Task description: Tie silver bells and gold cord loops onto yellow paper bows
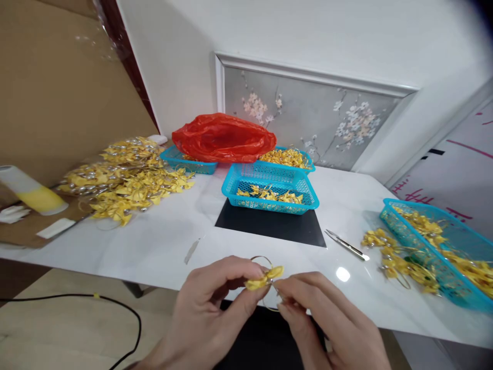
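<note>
Yellow bow-shaped ornament [277,271] is in hand, raised off the table, by its near edge. Grip status?

– Left hand [215,313]: thumb and index pinched on the folded yellow part. Right hand [335,308]: thumb and index nearly together, just beside the ornament's right side. Can't tell if they grip a strand; too small.

– And the thin loop [262,257]?

– Arches above the left fingertips; another thin curve shows below. I'd hold both clear of the pinch so nothing snags or kinks.

– Pressure?

– Light on the left. Folds look thin, probably crease easily. Left as clamp, right for the fine moves, short ones. Hands close together helps: less wobble.

– If it slips?

– Could go to the floor [77,321]. I'd work further in over the white table [234,244].

– Beyond the hands?

– Blue basket [271,206] ahead on the black mat [269,226], some ornaments inside. Slim pointed metal tool [348,246] right of the mat, points facing left, so mind the tips. Further right, a loose cluster [393,262] beside the right-hand basket [387,205].

– Rest?

– Bead-studded heap [134,190] on the left, red plastic bag [227,123] at the back. Both well apart from the fingers.
</note>
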Demonstrator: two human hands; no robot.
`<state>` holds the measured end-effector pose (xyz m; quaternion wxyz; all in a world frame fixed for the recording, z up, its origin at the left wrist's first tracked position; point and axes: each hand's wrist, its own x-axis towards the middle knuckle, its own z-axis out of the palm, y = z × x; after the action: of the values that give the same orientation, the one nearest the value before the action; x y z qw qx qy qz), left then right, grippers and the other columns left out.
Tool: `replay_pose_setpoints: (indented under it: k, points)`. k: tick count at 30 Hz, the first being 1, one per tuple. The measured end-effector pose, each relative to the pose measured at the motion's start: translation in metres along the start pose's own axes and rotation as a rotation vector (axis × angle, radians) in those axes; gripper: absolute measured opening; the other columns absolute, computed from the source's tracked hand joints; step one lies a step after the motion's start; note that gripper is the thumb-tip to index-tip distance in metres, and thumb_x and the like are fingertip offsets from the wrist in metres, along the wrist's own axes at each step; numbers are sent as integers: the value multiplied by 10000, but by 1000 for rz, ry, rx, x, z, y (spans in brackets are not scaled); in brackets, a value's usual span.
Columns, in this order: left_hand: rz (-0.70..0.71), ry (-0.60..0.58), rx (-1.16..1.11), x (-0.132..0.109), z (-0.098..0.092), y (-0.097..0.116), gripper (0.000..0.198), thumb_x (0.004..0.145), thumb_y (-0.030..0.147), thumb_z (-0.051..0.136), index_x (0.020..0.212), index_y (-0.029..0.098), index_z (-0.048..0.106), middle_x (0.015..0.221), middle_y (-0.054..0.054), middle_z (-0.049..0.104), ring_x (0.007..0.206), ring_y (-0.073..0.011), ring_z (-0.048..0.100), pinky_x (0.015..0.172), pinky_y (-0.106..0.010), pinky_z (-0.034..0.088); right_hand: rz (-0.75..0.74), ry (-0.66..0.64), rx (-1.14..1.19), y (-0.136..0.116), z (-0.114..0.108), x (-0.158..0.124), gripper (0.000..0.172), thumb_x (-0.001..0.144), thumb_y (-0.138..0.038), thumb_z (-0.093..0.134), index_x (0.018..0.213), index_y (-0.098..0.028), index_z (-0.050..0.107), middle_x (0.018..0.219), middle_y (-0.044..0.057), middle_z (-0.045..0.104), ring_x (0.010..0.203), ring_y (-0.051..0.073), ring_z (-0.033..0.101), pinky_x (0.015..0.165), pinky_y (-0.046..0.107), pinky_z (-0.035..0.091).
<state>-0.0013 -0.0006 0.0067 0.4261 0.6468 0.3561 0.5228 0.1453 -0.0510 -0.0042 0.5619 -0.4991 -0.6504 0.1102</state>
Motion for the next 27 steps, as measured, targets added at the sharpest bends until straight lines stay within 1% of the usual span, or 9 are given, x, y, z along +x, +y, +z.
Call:
replay_pose_setpoints:
  k: [2,6,9,14,17,19,23,25,27]
  points:
    - [-34,11,10,1,0,3,297,727,16,710,806,299,753,770,66,782,688,-114,717,636,-136,568,-17,-24,38,3,-3,-1,177,913,-90,533,922,-206,666,839,47,648,689,130,638,566,194,511]
    - [-81,-14,6,0,-1,3,245,742,55,717,798,292,743,758,74,766,680,-99,704,634,-118,556,-4,-67,70,4,-6,1,160,903,-102,552,881,-219,658,795,22,637,645,124,610,569,202,502]
    - [-152,-49,-26,-2,-3,1,262,764,51,706,825,306,713,790,94,743,732,-85,699,681,-108,541,85,-80,17,2,-6,3,118,885,-144,575,816,-232,612,715,-16,597,603,117,557,563,191,487]
    - [-254,-209,-131,-1,-7,-1,200,822,101,690,857,297,672,827,85,708,796,-86,672,739,-133,516,290,-85,35,4,-9,7,49,872,-277,608,837,-244,620,691,-21,580,598,129,525,566,208,473]
    - [-341,-299,-210,1,-10,0,131,823,142,706,840,259,650,801,66,680,760,-92,642,700,-152,498,415,-204,265,8,-18,13,175,834,-372,670,971,-265,644,887,1,633,667,125,557,616,216,482]
    - [-387,-359,-262,3,-11,1,112,816,159,720,849,242,653,801,56,660,741,-94,620,686,-165,484,479,-299,403,12,-23,17,219,881,-442,620,1028,-280,639,1012,16,632,747,129,568,674,224,476]
    - [-441,-434,-390,5,-11,1,119,811,196,740,872,225,642,800,48,642,740,-99,607,688,-185,472,574,-459,615,19,-24,22,223,944,-458,551,972,-244,609,854,2,573,731,122,500,657,222,420]
    - [-456,-448,-425,6,-10,0,117,816,211,740,859,216,632,781,47,645,730,-99,609,683,-188,471,574,-521,722,22,-21,22,228,931,-457,579,956,-230,585,828,-6,534,734,122,480,655,224,408]
    - [-457,-428,-427,6,-10,-1,120,815,222,745,853,213,632,769,43,654,718,-99,609,678,-188,474,549,-552,741,24,-19,22,230,915,-449,608,927,-224,565,847,-5,523,756,128,472,667,232,400]
